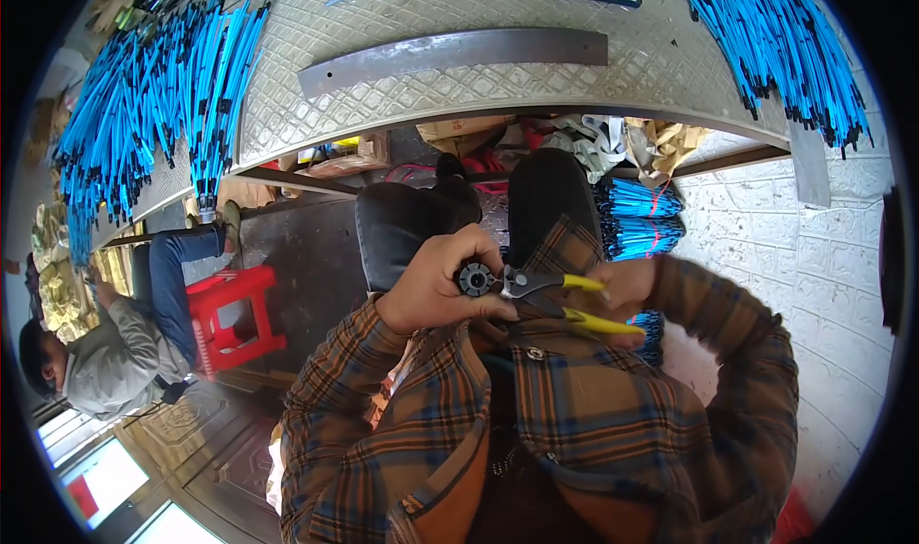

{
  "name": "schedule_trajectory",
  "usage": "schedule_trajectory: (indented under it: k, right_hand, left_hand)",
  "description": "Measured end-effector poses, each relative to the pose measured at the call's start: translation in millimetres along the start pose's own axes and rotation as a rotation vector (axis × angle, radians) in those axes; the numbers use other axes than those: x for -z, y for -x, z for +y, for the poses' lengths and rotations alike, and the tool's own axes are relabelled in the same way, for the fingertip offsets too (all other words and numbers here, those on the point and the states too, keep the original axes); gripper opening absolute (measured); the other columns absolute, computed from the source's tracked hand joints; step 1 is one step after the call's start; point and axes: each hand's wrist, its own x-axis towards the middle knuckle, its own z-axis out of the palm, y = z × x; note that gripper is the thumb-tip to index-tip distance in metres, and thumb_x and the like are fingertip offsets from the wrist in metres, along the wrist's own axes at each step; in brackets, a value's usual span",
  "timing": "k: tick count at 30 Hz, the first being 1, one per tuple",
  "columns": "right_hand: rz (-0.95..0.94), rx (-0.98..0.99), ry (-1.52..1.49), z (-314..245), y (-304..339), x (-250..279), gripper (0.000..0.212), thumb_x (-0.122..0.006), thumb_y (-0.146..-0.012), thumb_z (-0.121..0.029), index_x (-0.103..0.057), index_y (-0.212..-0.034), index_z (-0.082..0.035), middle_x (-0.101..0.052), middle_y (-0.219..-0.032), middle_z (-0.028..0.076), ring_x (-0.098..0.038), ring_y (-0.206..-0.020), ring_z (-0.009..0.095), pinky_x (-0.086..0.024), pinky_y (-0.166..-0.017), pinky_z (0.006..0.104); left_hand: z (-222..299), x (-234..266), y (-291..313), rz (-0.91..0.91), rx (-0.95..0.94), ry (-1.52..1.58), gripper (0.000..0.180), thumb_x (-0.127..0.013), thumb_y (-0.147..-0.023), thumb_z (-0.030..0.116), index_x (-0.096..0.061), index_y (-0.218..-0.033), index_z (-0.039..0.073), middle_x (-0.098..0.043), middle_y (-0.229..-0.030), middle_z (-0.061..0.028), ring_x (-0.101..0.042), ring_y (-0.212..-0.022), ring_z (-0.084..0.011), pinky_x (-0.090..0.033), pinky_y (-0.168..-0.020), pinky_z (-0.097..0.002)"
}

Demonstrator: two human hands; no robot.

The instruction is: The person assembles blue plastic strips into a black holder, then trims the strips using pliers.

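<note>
Over my lap, my left hand [448, 281] curls round a dark, round part [475, 279] with slots in its end face. My right hand [622, 293] grips yellow-handled pliers [541, 285], one yellow handle above the other. The jaws of the pliers reach left to the edge of the round part, close to my left fingers. Whether the jaws bite on anything there is too small to tell. The handles stand apart. My fingers hide the rest of the round part.
Ahead is a textured table [402, 103] with a flat metal strip [455, 57] along its near side. Blue rods with black ends [144, 113] lie heaped at left, more blue rods [775, 46] at right. A co-worker [124, 348] sits at left near a red stool [237, 316].
</note>
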Motion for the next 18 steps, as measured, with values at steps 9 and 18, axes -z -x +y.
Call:
schedule_trajectory:
  k: [9,18]
  right_hand:
    - [0.316,0.227,0.73,-50,10,-40,0.056,-0.061,-0.079,-0.017,-0.036,-0.126,0.001,-0.058,-0.095,0.01,-0.058,-0.085,0.017,-0.05,-0.072,0.0297]
    - [0.221,0.101,0.29,-16,-1,-10,0.051,-0.061,-0.084,-0.032,-0.043,-0.12,0.0,-0.056,-0.097,0.01,-0.057,-0.086,0.017,-0.049,-0.071,0.0309]
  left_hand:
    - [-2,5,-2,0.164,0.034,-0.001,0.047,-0.083,-0.061,0.022,-0.055,-0.093,0.001,-0.059,-0.089,-0.0069,-0.056,-0.084,-0.0148,-0.044,-0.076,-0.0268]
    - [-4,12,-5,-0.004,0.011,0.072,0.05,-0.082,-0.061,0.029,-0.056,-0.094,0.001,-0.059,-0.089,-0.0055,-0.056,-0.083,-0.0141,-0.045,-0.074,-0.0262]
